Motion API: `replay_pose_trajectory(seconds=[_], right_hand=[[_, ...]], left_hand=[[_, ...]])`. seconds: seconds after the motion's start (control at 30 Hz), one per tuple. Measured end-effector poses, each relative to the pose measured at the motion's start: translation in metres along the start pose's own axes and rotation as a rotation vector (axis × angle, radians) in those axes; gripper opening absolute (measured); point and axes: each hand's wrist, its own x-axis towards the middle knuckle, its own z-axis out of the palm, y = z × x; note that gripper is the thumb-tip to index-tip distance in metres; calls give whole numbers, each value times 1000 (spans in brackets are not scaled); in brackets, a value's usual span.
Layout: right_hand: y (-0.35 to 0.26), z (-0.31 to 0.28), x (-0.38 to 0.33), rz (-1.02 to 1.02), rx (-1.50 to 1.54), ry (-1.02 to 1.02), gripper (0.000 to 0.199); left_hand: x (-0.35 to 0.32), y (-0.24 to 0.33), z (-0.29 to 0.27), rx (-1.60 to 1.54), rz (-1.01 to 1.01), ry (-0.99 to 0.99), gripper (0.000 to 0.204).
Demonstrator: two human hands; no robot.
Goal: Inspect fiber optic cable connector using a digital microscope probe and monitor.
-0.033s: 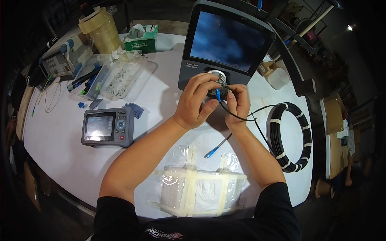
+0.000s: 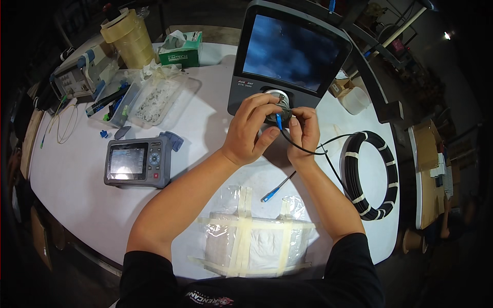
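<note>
A grey inspection scope (image 2: pixel 292 51) with a large screen stands at the far side of the table; its screen shows a blurred blue-grey picture. On its front, below the screen, is a dark round connector holder (image 2: pixel 281 112). A blue fibre connector (image 2: pixel 279 121) sits at the holder, with a black cable (image 2: pixel 304 150) curving away to the right. My left hand (image 2: pixel 247 131) has its fingers bent over the holder from the left. My right hand (image 2: pixel 305 134) pinches the holder's right edge; its fingertips are partly hidden. Another blue connector (image 2: pixel 270 195) lies between my forearms.
A black cable coil (image 2: pixel 352 177) bound with white ties lies at right. A handheld tester (image 2: pixel 138 161) rests at left. Behind it are plastic bins (image 2: pixel 169 105), tape rolls (image 2: pixel 131 43) and a green tissue box (image 2: pixel 192 51). A taped plastic packet (image 2: pixel 244 246) lies nearest me.
</note>
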Motion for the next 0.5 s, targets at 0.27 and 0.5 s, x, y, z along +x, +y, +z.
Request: replay_pose_trajectory(seconds=[0.27,0.5], right_hand=[[-22,1,6,-323,-157,-137,35],[-24,1,6,-308,-105,-131,41]], left_hand=[[1,0,1,4,12,19,55],[2,3,-1,-30,-5,-11,59]])
